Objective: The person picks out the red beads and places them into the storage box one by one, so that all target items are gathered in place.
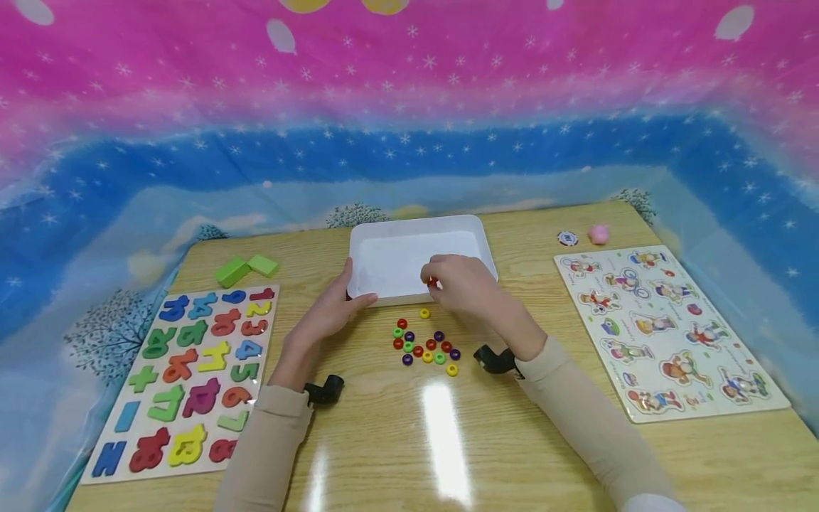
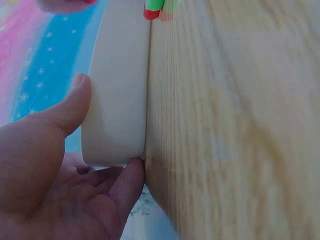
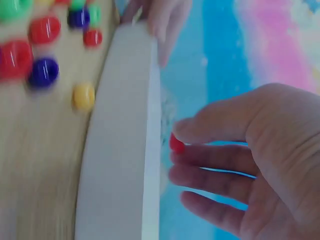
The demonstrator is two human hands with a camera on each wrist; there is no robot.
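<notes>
A white rectangular tray lies toward the back of the table. My left hand grips its near left corner; in the left wrist view the thumb rests at the rim of the tray and the fingers curl around its outer end. Above the tray's near right side, my right hand pinches a red bead between thumb and index finger, the other fingers spread. In front of the tray, loose red, yellow, green and purple beads lie scattered, with one yellow bead close to its near wall.
At left lies a number puzzle board, with green blocks behind it. A picture puzzle board lies at right; beyond it are a poker chip and a small pink toy. A patterned cloth hangs behind the table.
</notes>
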